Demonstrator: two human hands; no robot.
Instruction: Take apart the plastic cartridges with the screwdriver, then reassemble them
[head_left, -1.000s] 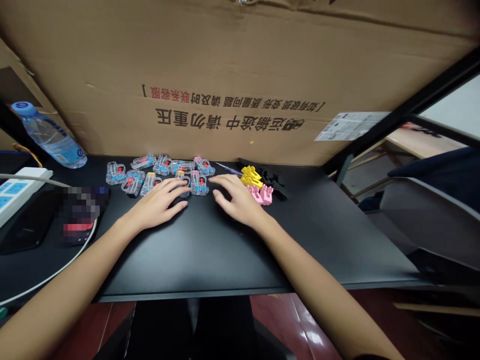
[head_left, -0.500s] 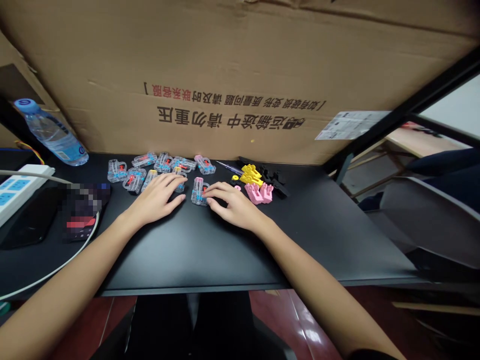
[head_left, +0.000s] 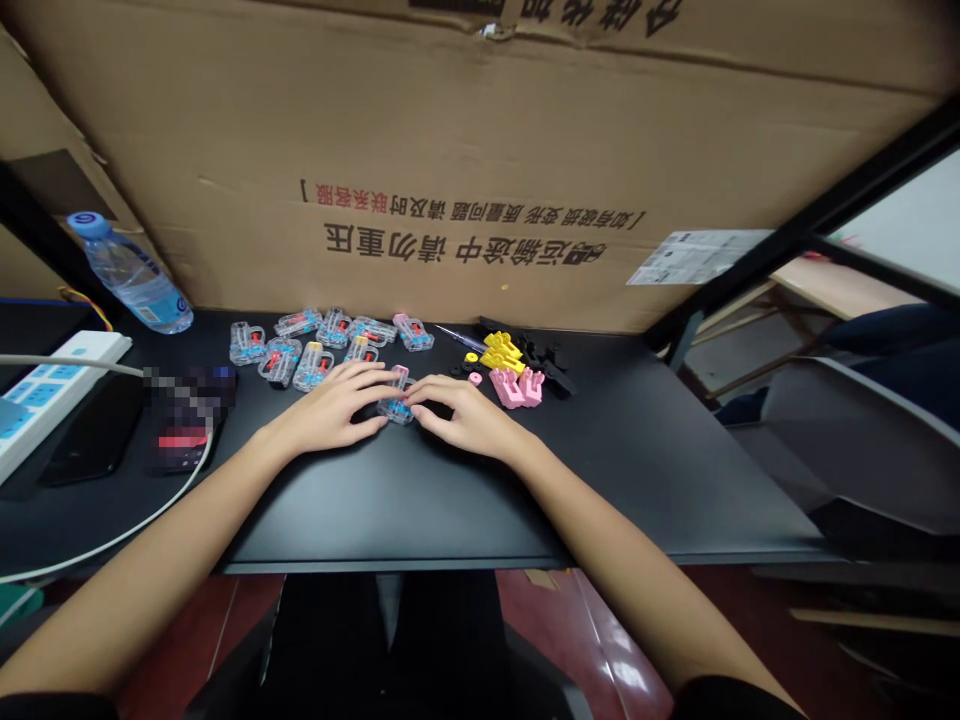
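Observation:
A small clear plastic piece with blue and red parts inside and a pink cap lies on the black table between my hands. My left hand has its thumb at the near left edge of the piece and its fingers across the top. From the other side, my right hand grips the right edge with bent fingers and thumb. Fingers partly cover the piece. Just behind are similar clear pieces with yellow caps, one left of the other.
Several more clear pieces lie at the back left. To the right are pink parts, yellow parts, black parts and a pen-like tool. A water bottle, power strip and cable stand left; a cardboard box walls the back.
My left hand has moved right, off the row of clear pieces and onto the pink-capped one. My right hand stays at that piece. The view has shifted slightly.

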